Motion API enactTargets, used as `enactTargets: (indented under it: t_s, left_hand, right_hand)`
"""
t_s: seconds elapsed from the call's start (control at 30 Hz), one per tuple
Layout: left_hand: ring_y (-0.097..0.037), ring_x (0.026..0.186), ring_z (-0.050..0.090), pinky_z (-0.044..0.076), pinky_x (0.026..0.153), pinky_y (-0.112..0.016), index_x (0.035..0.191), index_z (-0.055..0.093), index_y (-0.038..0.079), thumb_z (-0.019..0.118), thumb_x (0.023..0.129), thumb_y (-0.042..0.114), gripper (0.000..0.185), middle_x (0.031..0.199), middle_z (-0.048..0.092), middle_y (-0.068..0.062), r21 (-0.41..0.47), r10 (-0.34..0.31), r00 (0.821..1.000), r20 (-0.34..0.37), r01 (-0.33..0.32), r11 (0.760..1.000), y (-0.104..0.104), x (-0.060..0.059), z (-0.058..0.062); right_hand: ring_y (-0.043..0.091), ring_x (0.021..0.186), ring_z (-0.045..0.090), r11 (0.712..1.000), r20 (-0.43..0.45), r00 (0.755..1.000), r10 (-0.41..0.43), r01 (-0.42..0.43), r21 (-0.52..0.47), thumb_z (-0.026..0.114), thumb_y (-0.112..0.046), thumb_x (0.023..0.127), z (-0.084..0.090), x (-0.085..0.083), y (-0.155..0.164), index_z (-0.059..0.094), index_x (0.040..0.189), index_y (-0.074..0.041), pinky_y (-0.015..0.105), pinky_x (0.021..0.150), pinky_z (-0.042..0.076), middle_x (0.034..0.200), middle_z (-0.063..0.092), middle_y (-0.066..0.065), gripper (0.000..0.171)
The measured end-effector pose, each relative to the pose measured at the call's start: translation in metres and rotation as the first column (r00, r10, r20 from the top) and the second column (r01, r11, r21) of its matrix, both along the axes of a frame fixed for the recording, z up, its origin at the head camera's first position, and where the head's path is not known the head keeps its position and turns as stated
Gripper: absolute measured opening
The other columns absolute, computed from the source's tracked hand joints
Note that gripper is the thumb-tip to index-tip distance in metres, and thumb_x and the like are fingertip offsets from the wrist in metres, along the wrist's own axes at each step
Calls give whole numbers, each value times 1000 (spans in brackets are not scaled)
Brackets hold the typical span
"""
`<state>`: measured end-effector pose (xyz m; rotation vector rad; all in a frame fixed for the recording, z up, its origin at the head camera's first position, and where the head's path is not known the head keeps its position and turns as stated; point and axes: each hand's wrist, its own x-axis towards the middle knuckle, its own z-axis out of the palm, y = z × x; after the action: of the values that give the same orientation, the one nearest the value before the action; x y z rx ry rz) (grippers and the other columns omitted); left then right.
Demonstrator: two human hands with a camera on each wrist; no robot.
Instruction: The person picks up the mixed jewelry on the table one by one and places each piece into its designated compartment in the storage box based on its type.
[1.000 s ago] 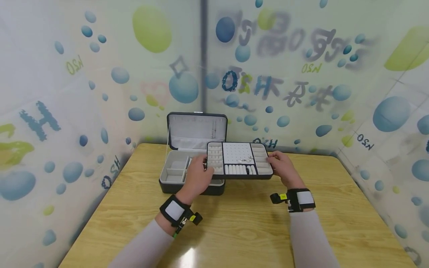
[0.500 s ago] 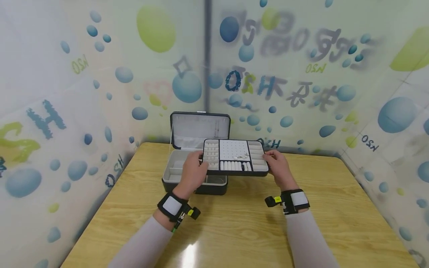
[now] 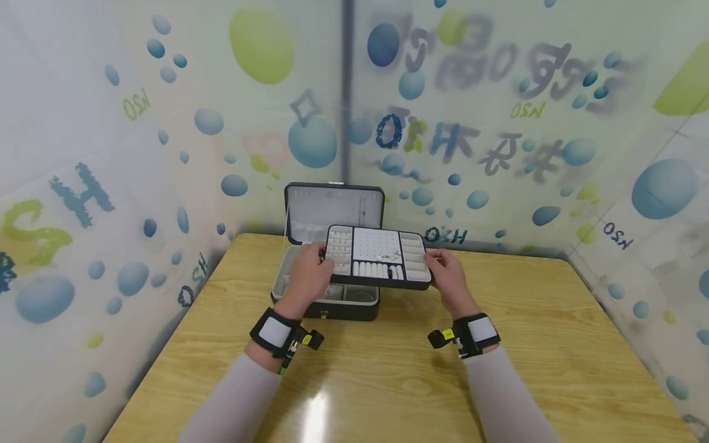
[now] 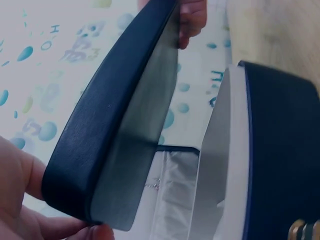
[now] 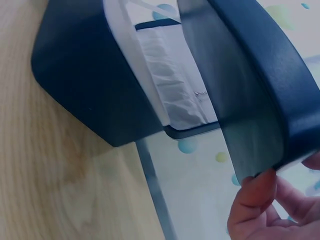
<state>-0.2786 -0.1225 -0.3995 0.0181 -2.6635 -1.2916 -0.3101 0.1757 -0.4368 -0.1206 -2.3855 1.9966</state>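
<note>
Both hands hold a dark jewelry tray (image 3: 378, 253) by its two ends, raised over a jewelry box (image 3: 354, 311). The left hand (image 3: 306, 275) grips the tray's left end, and the right hand (image 3: 448, 280) pinches its right end. Ring rolls, small compartments and a dotted white earring panel with a few small pieces on it show on top. From the left wrist view, the tray's underside (image 4: 135, 135) is apart from the box wall (image 4: 280, 145). The box's lid (image 3: 335, 209) stands open behind, with a thin chain hanging inside. The tray hides part of the box's compartments.
The box stands on a wooden table (image 3: 388, 381), toward its back left. A printed curtain (image 3: 266, 154) with blue and green dots encloses the table at the back and sides. A gold clasp (image 3: 324, 314) sits on the box front.
Both hands have carried the tray left, and slightly up, so it overlaps more of the box in the head view. The box stays in place on the table; the head view shifts slightly.
</note>
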Motion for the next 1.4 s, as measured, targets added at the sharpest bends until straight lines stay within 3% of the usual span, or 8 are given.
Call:
enactTargets:
  t_s: [0.13, 0.4, 0.67, 0.73, 0.93, 1.17, 1.4]
  left_hand:
    - [-38, 125, 59, 51, 107, -56, 148, 52, -7, 47, 98, 17, 56, 144, 59, -26, -23, 1, 1000, 14, 0, 1000, -6, 0, 5]
    - [-35, 112, 60, 53, 97, -51, 143, 57, -7, 50, 96, 18, 53, 135, 63, -24, -109, -9, 1000, 12, 11, 994, -18, 0, 9]
    - [-41, 130, 58, 49, 110, -56, 146, 53, -11, 50, 98, 17, 55, 147, 57, -30, -147, -40, 996, 77, 51, 988, -30, -8, 8]
    - [-39, 126, 59, 51, 107, -54, 146, 52, -11, 51, 99, 17, 55, 146, 58, -29, -154, -39, 995, 91, 53, 987, -34, -10, 6]
    - [-34, 101, 66, 57, 79, -43, 145, 53, -10, 48, 100, 16, 53, 133, 64, -26, -140, -36, 991, 131, 54, 989, -44, -14, 5]
    - [-38, 115, 60, 53, 96, -50, 146, 52, -10, 44, 102, 13, 51, 140, 61, -28, -183, -25, 989, 143, 52, 982, -52, -15, 6]
    - [-36, 106, 60, 52, 82, -43, 145, 54, -10, 45, 102, 11, 49, 130, 63, -24, -180, -5, 988, 155, 33, 983, -56, -15, 7]
  right_hand:
    - [19, 97, 57, 1000, -13, 1000, 14, -13, 6, 52, -29, 113, -5, 0, -7, 56, 131, 1, 19, 76, 55, 119, 56, 14, 36]
    - [20, 99, 55, 1000, -25, 999, 22, -22, -8, 49, -26, 114, -10, -1, -16, 56, 132, 2, 18, 76, 55, 122, 55, 14, 34]
    - [16, 99, 58, 998, -29, 997, 65, -66, -24, 49, -20, 113, -13, -1, -20, 56, 136, 3, 21, 78, 56, 124, 58, 14, 34]
    - [16, 99, 58, 996, -28, 996, 85, -86, -31, 50, -18, 113, -15, -1, -22, 57, 137, 3, 22, 80, 56, 125, 59, 15, 33]
    - [16, 102, 60, 992, -31, 993, 116, -117, -43, 51, -17, 112, -17, 0, -29, 58, 139, 3, 29, 88, 58, 131, 59, 17, 34]
    - [17, 108, 58, 988, -30, 989, 143, -144, -58, 52, -13, 111, -18, 2, -37, 57, 142, 3, 21, 85, 57, 136, 58, 19, 36]
    - [18, 112, 57, 979, -32, 981, 194, -195, -52, 53, -13, 110, -24, 3, -40, 57, 146, 1, 20, 86, 57, 143, 58, 22, 39]
